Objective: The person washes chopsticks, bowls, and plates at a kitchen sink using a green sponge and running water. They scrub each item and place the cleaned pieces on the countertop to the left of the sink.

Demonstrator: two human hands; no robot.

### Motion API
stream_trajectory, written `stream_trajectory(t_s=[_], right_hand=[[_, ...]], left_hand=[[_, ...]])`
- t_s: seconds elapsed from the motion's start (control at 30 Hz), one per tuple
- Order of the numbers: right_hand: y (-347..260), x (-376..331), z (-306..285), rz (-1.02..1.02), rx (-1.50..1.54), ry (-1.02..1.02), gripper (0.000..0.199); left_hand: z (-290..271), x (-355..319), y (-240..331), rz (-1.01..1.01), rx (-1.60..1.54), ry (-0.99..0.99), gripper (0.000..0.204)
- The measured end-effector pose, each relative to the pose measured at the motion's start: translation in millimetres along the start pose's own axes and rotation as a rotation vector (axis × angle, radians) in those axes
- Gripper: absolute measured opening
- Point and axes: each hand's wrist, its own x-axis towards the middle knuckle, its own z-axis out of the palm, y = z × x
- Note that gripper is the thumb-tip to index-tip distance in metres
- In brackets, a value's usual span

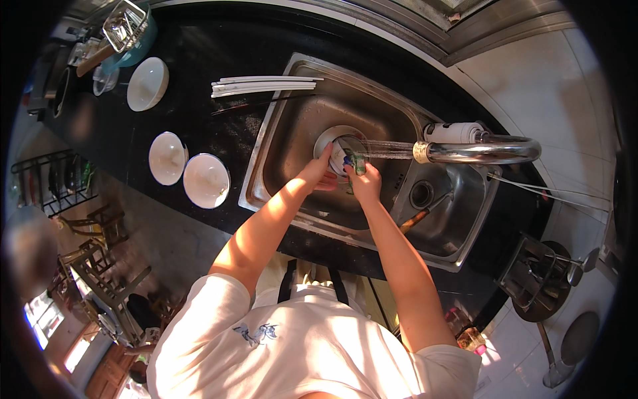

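Observation:
Both my hands are over the larger basin of the steel sink. My left hand grips the near left side of a small white bowl, which is tilted. My right hand pinches a green, soft-looking cloth against the bowl's right side. The fingers partly hide both things. Another pale round dish sits just behind the bowl, mostly covered. Water from the curved chrome faucet streams leftward in the picture toward the bowl.
White chopsticks lie across the sink's far left rim. Two white bowls and a larger bowl stand on the black counter at left. An orange-handled utensil leans in the smaller basin. A wire basket stands back left.

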Motion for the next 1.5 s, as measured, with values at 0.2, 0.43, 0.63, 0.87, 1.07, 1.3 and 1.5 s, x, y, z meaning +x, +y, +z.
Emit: stream_trajectory(t_s=[0.2, 0.43, 0.63, 0.87, 1.07, 1.3, 1.5], right_hand=[[-7, -39, 17, -0.014, 0.284, -0.044, 0.030], [-32, -59, 2, 0.047, 0.541, -0.137, 0.034], [-70, -51, 1, -0.195, -0.252, 0.220, 0.047], [-65, -54, 11, -0.488, -0.426, -0.066, 0.051], [-56, -23, 16, -0.468, 0.015, -0.253, 0.031], [-68, -21, 4, -0.535, -0.669, -0.558, 0.019], [-31, -3, 19, -0.842, -0.753, -0.087, 0.013]], left_hand=[[8, -27, 26, 0.138, 0.168, -0.015, 0.063], [3, -46, 4, 0.813, 0.856, 0.491, 0.040], [-35, -21, -34, 1.304, 1.038, 0.487, 0.049], [-22, -55, -38, 0.891, 0.271, 0.195, 0.050], [-4, -76, -28, 0.599, -0.139, 0.052, 0.049], [-32, -43, -26, 1.161, 0.406, 0.189, 0.049], [-20, -55, -33, 0.913, 0.454, 0.068, 0.049]])
